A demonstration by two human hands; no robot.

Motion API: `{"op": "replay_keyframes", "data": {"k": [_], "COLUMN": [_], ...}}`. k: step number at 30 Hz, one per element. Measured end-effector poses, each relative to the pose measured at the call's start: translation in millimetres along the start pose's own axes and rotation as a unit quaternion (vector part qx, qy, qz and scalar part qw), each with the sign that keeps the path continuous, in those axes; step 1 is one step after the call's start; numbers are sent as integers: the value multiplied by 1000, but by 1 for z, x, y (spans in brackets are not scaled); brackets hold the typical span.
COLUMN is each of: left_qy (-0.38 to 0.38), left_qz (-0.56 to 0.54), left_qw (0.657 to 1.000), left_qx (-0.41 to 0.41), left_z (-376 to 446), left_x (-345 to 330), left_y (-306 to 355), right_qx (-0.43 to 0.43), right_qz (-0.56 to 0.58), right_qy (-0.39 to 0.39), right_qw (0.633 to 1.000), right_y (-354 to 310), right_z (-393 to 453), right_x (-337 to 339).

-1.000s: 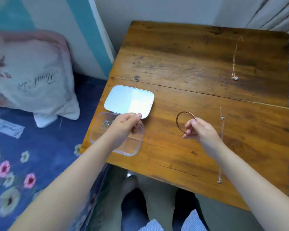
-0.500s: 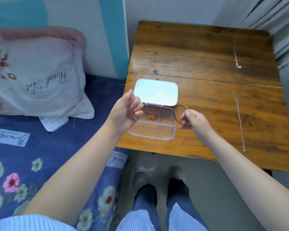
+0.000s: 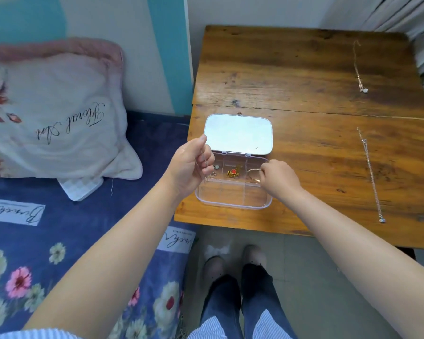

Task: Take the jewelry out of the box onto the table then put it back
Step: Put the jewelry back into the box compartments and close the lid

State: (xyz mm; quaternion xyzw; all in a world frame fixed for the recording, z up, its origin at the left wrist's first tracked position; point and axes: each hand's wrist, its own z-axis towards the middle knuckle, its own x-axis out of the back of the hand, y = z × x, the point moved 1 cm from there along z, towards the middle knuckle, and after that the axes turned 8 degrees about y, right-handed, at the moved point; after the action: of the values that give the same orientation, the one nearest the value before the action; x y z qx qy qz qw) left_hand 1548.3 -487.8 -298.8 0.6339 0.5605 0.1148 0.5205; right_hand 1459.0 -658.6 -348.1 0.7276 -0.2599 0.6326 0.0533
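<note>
A clear plastic jewelry box (image 3: 233, 204) lies open at the table's near left corner, its mirrored lid (image 3: 238, 133) folded back flat. My right hand (image 3: 278, 178) holds a thin gold bangle (image 3: 253, 174) inside the box's upper right compartment. My left hand (image 3: 192, 162) hovers over the box's left side, pinching a fine silver chain (image 3: 205, 176) that dangles from its fingers. A gold piece with a red heart (image 3: 233, 172) rests in the middle compartment. Small silver pieces (image 3: 214, 170) sit in the left compartment.
Two thin necklaces lie stretched on the wooden table (image 3: 304, 81): one at the far right (image 3: 359, 67), one along the right side (image 3: 371, 174). A bed with a blue floral cover (image 3: 59, 228) and a pillow (image 3: 56, 113) stands to the left.
My right hand has carried the bangle from the bare table, past the box's right edge, into a compartment. My left hand rose from the box and now pinches a fine chain.
</note>
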Motion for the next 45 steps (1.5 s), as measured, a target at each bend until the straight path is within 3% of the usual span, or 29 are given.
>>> {"op": "replay_keyframes", "data": {"k": [4,7,8,10,14,16,18,21,24,29,33,40,45], "left_qy": [11,50,55,49,39,18,-34,-80,-54,-42,-17,-10,19], "left_qz": [74,197,251,351,469,577,704,804,841,860,860,797,785], "left_qw": [997,979,966,934,878,808,693,543,490,468,471,563,589], "left_qx": [9,-7,-16,-32,-85,-118,-153,-229,-225,-198,-196,-218,-189], "left_z": [6,8,8,8,10,14,14,10,9,9,21,78,135], "left_x": [5,19,23,27,24,24,25,31,38,33,4,-124,-214], "left_y": [-15,-25,-28,-35,-45,-48,-53,-61,-64,-58,-47,-62,-97], "right_qx": [106,221,237,230,191,176,144,113,110,116,69,-60,-88], "right_qz": [-106,-188,-213,-231,-282,-269,-225,-167,-106,40,79,53,51], "right_qy": [25,63,22,-27,21,20,-54,-81,-83,18,33,39,37], "right_qw": [988,955,948,945,940,947,962,976,985,992,994,996,994], "right_y": [-2,-15,-15,-10,6,11,15,20,25,42,81,198,280], "right_z": [-4,-12,-14,-14,-11,-7,-5,-7,-13,-34,-39,-2,49], "right_x": [0,14,11,4,1,-6,-15,-23,-25,-5,22,82,110]}}
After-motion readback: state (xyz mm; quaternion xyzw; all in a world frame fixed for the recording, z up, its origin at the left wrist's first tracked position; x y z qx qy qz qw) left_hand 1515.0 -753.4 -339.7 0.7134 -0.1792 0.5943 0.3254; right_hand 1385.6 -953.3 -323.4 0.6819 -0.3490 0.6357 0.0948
